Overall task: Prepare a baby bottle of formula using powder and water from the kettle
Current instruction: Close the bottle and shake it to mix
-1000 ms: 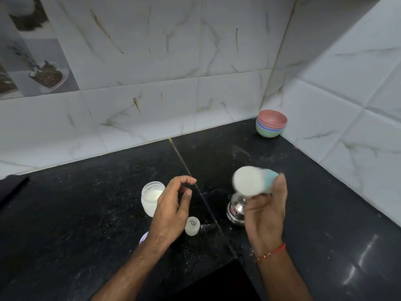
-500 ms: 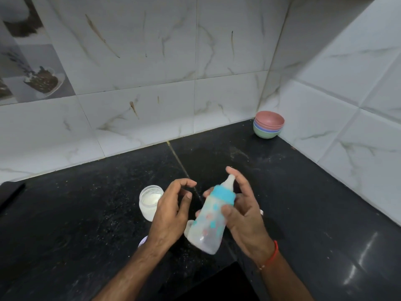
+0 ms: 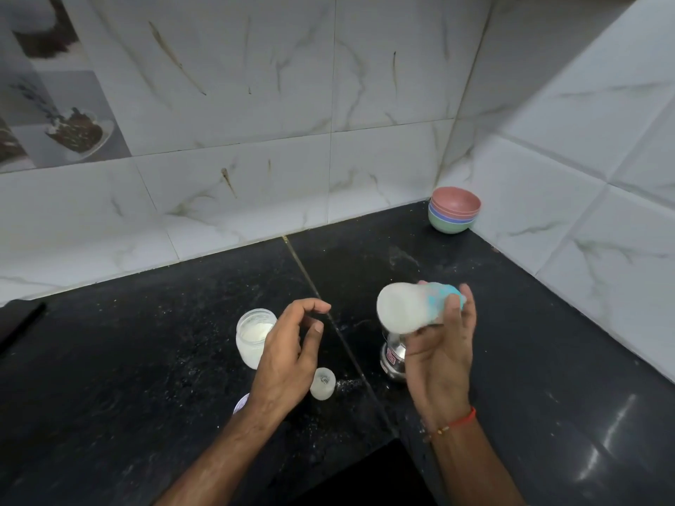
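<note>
**Bottle held sideways above the counter**

On the black counter (image 3: 146, 359), an open jar of white powder (image 3: 254, 336) stands at the left. Just beside it the left hand (image 3: 288, 359) hovers empty, fingers loosely curled. A small translucent cap (image 3: 323, 383) lies near that hand. Further right, the right hand (image 3: 440, 356) grips the baby bottle (image 3: 411, 307), tipped on its side and blurred: milky white body, blue collar end against the palm. A steel vessel (image 3: 392, 356) sits below it. Stacked bowls (image 3: 454, 210) rest in the corner.
</note>
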Demonstrator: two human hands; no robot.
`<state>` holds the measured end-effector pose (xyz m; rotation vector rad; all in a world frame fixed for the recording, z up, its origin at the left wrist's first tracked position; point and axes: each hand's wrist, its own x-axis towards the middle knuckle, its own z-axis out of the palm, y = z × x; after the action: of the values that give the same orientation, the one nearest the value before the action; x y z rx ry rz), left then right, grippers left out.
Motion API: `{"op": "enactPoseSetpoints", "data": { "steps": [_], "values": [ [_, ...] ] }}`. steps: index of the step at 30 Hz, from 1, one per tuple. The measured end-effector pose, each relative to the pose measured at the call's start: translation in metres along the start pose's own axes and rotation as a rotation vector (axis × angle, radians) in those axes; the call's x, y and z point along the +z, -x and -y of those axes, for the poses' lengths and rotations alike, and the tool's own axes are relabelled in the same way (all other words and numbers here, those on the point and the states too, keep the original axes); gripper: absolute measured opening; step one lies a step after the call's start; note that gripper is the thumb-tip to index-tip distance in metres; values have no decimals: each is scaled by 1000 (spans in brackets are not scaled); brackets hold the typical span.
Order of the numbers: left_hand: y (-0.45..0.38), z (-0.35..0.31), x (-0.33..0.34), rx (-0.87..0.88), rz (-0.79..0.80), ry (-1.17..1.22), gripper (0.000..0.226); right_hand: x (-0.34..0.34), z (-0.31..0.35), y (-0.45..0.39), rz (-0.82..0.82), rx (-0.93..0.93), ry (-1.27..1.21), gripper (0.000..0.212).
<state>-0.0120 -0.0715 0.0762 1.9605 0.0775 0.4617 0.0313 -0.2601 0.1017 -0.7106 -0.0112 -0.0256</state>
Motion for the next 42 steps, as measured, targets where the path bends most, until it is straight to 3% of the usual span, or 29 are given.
{"op": "enactPoseSetpoints", "data": {
  "steps": [2,5,10,14,15,18,20,23,25,28,30,34,35,39,40,42],
  "values": [
    [1,0,0,-4,10,-3,33,1,-6,4,47,18,55,80],
    [0,2,0,-7,18,-6,34,0,-10,11,268,107,210,89],
    [4,0,0,-8,6,6,33,8,-2,2,-13,2,-63,83],
    [3,3,0,-1,16,18,32,1,-13,15,341,149,264,88],
    [3,3,0,3,12,15,32,0,-12,15,359,128,261,87],
    [4,1,-2,1,-10,4,31,5,1,3,76,56,-38,84],
    [5,1,-2,-7,-8,3,31,3,2,-2,-35,-2,-89,78],
    [5,2,-1,0,1,-1,33,-1,-8,9,176,108,161,85],
    [4,2,0,8,2,-1,33,-1,-7,13,257,119,182,86],
    [4,0,0,5,-7,7,32,1,6,1,1,26,-39,68],
    [5,1,0,1,-5,7,32,-1,6,0,-49,-24,-37,65],
    [3,2,1,6,7,-4,33,-2,-9,18,276,118,242,86],
    [3,2,2,5,7,-3,33,-4,-9,16,256,98,211,87],
    [4,1,2,1,-1,4,33,-5,2,-8,-126,-71,-73,73],
    [4,2,2,1,2,4,33,-4,1,-8,-133,-73,-67,77],
    [3,3,3,-1,8,7,34,-1,-2,0,0,14,94,91]
  ]
}}
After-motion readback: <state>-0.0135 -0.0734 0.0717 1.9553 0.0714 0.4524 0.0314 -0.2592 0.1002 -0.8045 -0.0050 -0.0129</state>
